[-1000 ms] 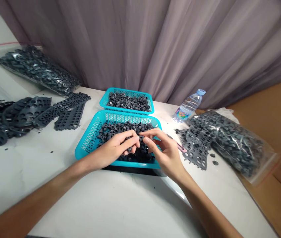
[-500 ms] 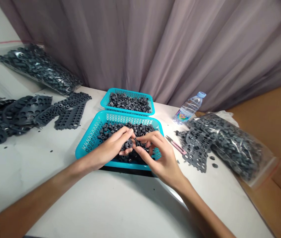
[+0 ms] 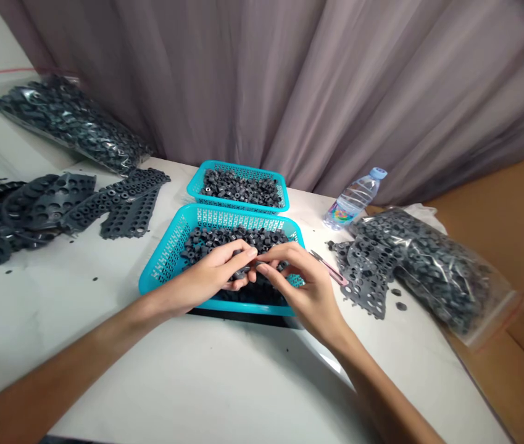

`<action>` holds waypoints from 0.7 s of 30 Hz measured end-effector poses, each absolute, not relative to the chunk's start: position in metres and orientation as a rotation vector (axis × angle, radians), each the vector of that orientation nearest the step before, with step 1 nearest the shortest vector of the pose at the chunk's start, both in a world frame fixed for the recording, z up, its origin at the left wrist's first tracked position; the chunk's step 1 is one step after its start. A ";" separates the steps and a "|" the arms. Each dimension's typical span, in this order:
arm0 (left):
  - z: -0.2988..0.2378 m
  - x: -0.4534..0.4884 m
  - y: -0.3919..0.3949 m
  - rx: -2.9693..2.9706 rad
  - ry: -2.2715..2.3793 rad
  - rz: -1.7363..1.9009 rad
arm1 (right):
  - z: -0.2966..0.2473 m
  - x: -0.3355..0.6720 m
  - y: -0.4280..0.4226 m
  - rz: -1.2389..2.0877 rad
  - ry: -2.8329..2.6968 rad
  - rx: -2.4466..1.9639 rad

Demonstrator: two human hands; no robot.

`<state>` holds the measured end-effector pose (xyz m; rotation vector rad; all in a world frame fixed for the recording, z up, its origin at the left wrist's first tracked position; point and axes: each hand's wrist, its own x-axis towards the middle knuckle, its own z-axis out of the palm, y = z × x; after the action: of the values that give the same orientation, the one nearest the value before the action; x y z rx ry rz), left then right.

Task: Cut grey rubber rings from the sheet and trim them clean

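Observation:
Both my hands are over the near turquoise basket (image 3: 164, 262), which is full of small dark grey rubber rings (image 3: 224, 237). My left hand (image 3: 213, 274) is cupped round a small clump of rings, fingers curled. My right hand (image 3: 305, 290) meets it fingertip to fingertip, thumb and forefinger pinched on a ring at the clump. A second turquoise basket (image 3: 238, 185) with more rings stands just behind the first.
Dark rubber sheets with holes (image 3: 62, 206) lie at the left, a clear bag of rings (image 3: 65, 123) behind them. At the right are a water bottle (image 3: 352, 198), pink snips (image 3: 331, 268), a rubber sheet (image 3: 363, 277) and another bag of rings (image 3: 432, 271). Grey curtain behind.
My hands have stayed over the near basket. Their fingertips drew together from a spread pose, and the left hand gathered a clump of rings.

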<state>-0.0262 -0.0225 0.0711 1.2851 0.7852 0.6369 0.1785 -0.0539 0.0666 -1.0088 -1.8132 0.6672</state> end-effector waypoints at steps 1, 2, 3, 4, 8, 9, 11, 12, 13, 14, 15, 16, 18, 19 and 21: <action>0.072 -0.027 -0.022 1.286 0.784 0.628 | 0.067 0.179 -0.053 0.684 -1.796 -1.016; 0.073 -0.027 -0.022 1.289 0.780 0.620 | 0.066 0.179 -0.053 0.697 -1.778 -1.023; 0.073 -0.028 -0.022 1.295 0.775 0.617 | 0.066 0.179 -0.053 0.703 -1.759 -1.031; 0.073 -0.028 -0.022 1.302 0.771 0.617 | 0.066 0.179 -0.053 0.706 -1.742 -1.038; 0.069 -0.030 -0.019 1.328 0.746 0.618 | 0.066 0.180 -0.054 0.731 -1.718 -1.038; 0.068 -0.031 -0.019 1.330 0.741 0.619 | 0.066 0.180 -0.054 0.742 -1.717 -1.038; 0.068 -0.032 -0.019 1.325 0.736 0.627 | 0.067 0.180 -0.054 0.766 -1.708 -1.040; 0.067 -0.032 -0.019 1.320 0.736 0.631 | 0.067 0.180 -0.054 0.779 -1.701 -1.042; 0.068 -0.032 -0.019 1.312 0.738 0.635 | 0.067 0.180 -0.053 0.792 -1.693 -1.045; 0.068 -0.032 -0.019 1.303 0.740 0.638 | 0.067 0.181 -0.053 0.804 -1.686 -1.048; 0.068 -0.032 -0.020 1.295 0.744 0.642 | 0.067 0.181 -0.053 0.815 -1.682 -1.051; 0.068 -0.032 -0.020 1.288 0.749 0.643 | 0.067 0.181 -0.053 0.820 -1.679 -1.055; 0.069 -0.031 -0.020 1.278 0.757 0.645 | 0.067 0.181 -0.053 0.822 -1.680 -1.063; 0.069 -0.031 -0.020 1.275 0.759 0.647 | 0.067 0.181 -0.053 0.820 -1.683 -1.065; 0.070 -0.030 -0.021 1.273 0.763 0.652 | 0.067 0.181 -0.053 0.817 -1.688 -1.064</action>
<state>-0.0301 -0.0207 0.0702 1.2733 0.7634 0.6516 0.1812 -0.0532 0.0666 -1.0639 -1.6880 0.8172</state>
